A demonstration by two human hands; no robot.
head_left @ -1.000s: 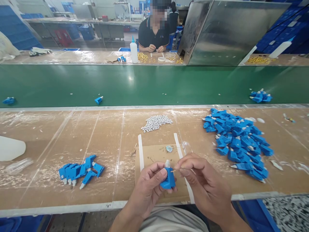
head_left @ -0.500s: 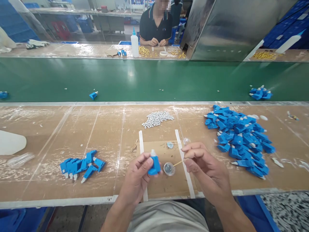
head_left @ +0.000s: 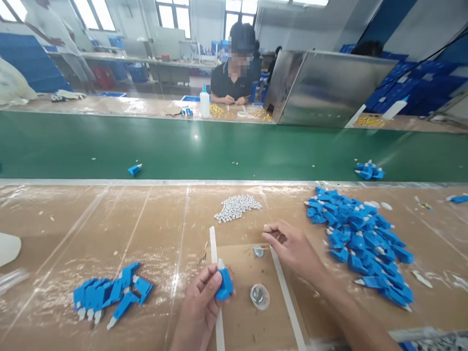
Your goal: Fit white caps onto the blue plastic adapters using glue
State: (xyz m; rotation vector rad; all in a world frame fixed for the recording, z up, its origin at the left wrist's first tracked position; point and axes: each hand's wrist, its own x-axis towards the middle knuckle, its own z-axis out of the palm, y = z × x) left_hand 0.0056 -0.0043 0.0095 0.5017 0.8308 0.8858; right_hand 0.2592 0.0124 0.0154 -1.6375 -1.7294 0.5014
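Note:
My left hand [head_left: 203,297] is closed around a blue plastic piece [head_left: 224,285] with a whitish tip pointing up. To its right stands a small round clear dish [head_left: 259,296] holding something greyish. My right hand [head_left: 288,243] is raised over the right tape strip, thumb and fingertips drawn together; whatever they pinch, if anything, is too small to make out. Just beside that hand lies a small light-blue blob [head_left: 258,251] with a thin stick at it. A heap of small white-grey pellets [head_left: 237,208] lies beyond both hands.
A big pile of blue pieces [head_left: 360,239] lies at right, a smaller group [head_left: 109,292] at left. Two white tape strips [head_left: 287,300] run along the table. Beyond is a green belt [head_left: 190,151] carrying blue pieces; a co-worker [head_left: 234,83] sits across it.
The view has tilted up. My right hand has moved forward, away from the dish, and the thin stick it held over the dish no longer shows there. My left hand still holds the blue piece.

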